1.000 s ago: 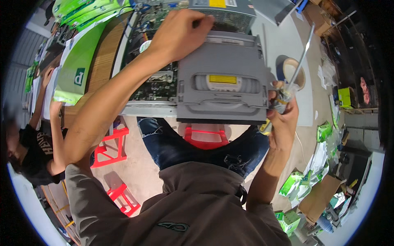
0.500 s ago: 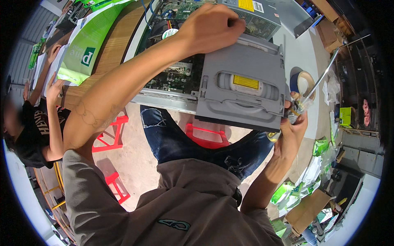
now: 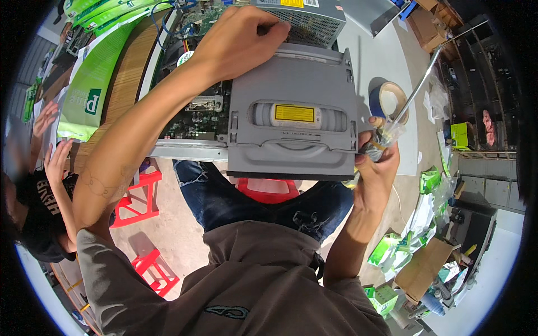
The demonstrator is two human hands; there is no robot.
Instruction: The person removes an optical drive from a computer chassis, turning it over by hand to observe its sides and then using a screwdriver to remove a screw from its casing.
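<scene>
In front of me is an opened computer case with a grey drive bay [image 3: 297, 81] at its near right side. An optical drive with a yellow label [image 3: 294, 114] shows through the bay's cutout. My left hand [image 3: 246, 42] reaches over the case, its fingers curled closed at the bay's far edge beside the power supply [image 3: 314, 25]; what they hold, if anything, is hidden. Beside the bay's near right corner, my right hand [image 3: 378, 171] is closed round a long screwdriver [image 3: 419, 84], its shaft pointing up and right. Crumpled clear plastic [image 3: 389, 133] is bunched in the same hand.
A roll of tape [image 3: 392, 101] stands on the white tabletop right of the bay. Green packaging [image 3: 92, 95] lies on the wooden surface at left, near another person's hands [image 3: 56, 159]. Red stools [image 3: 140, 199] stand below, and a cardboard box [image 3: 423, 271] sits lower right.
The whole scene has shifted left in view as my head turned. Both hands keep nearly the same places on the drive bay. The other person's hands have shifted apart from the papers slightly.
</scene>
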